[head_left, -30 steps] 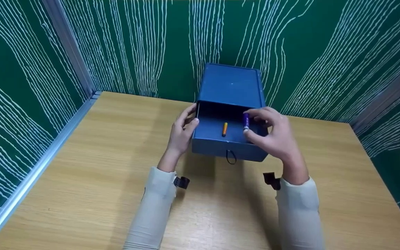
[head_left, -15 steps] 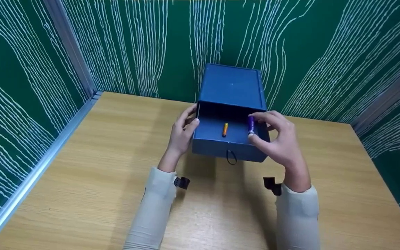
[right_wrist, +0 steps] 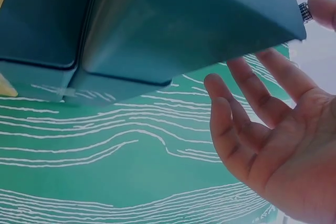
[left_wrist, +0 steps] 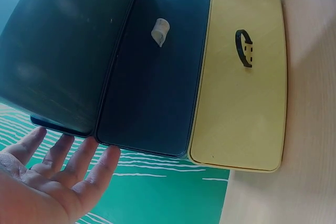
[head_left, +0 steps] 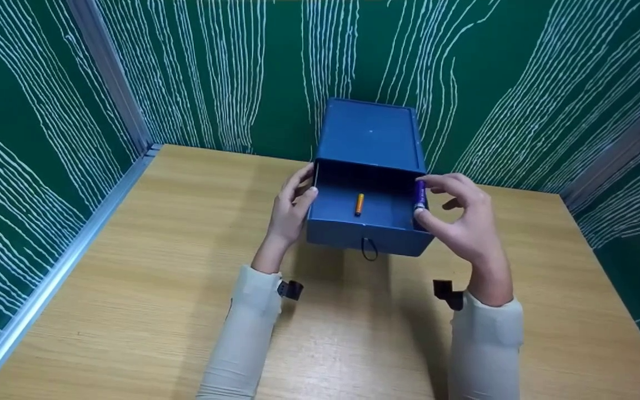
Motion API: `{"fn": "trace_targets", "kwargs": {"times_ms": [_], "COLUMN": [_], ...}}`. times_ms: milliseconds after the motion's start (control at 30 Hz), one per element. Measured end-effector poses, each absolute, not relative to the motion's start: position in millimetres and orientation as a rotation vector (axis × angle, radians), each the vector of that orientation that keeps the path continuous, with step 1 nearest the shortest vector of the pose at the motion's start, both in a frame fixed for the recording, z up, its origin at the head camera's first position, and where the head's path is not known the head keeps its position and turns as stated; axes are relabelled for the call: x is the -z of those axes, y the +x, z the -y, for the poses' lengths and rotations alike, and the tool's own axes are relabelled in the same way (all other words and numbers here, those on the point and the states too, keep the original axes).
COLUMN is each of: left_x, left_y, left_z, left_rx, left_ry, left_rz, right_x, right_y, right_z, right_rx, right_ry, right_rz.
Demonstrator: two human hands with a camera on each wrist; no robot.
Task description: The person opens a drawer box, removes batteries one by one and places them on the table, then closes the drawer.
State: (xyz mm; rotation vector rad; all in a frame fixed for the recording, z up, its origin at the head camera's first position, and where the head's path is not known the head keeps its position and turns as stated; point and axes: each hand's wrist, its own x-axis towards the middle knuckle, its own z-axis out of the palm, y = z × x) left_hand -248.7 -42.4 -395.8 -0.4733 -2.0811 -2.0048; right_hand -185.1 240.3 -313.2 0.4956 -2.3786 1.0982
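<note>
My right hand [head_left: 464, 219] pinches a small purple cylinder [head_left: 420, 194] with a pale end between thumb and fingers, at the right wall of the pulled-out blue drawer [head_left: 364, 236]. In the right wrist view, a checkered end [right_wrist: 305, 12] of it shows beside the thumb, past the drawer's corner. An orange cylinder [head_left: 359, 204] with a black end lies on the drawer floor. My left hand [head_left: 289, 214] touches the left side of the drawer unit [head_left: 373, 133], thumb by the drawer's rim. In the left wrist view its fingers [left_wrist: 81, 158] stretch out against the unit's side.
Below the top drawer are a dark drawer [left_wrist: 152, 87] with a whitish pull and a yellow drawer [left_wrist: 239, 103] with a black loop. A thin black loop [head_left: 370, 249] hangs from the top drawer's front. Green patterned walls [head_left: 275, 72] stand behind the wooden table [head_left: 175, 250].
My right hand has moved right with the purple cylinder, from over the drawer floor to the drawer's right wall. The left hand and the orange cylinder stay in place.
</note>
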Motion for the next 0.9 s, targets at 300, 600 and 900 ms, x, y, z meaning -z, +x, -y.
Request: {"fn": "trace_targets", "kwargs": {"times_ms": [300, 600, 900], "left_x": [395, 396, 396], "left_y": [-248, -249, -248], "left_z": [42, 42, 42], "left_rx": [2.014, 1.996, 2.001], "left_ry": [-0.465, -0.468, -0.479], "left_rz": [2.072, 2.089, 2.076], "right_x": [312, 320, 324], "right_y": [-190, -198, -199], "right_z": [-253, -266, -276], "right_rx": [-1.173, -1.108, -1.024], "right_ry": [0.437, 0.372, 0.346], "right_rz": [2.412, 2.512, 2.575]}}
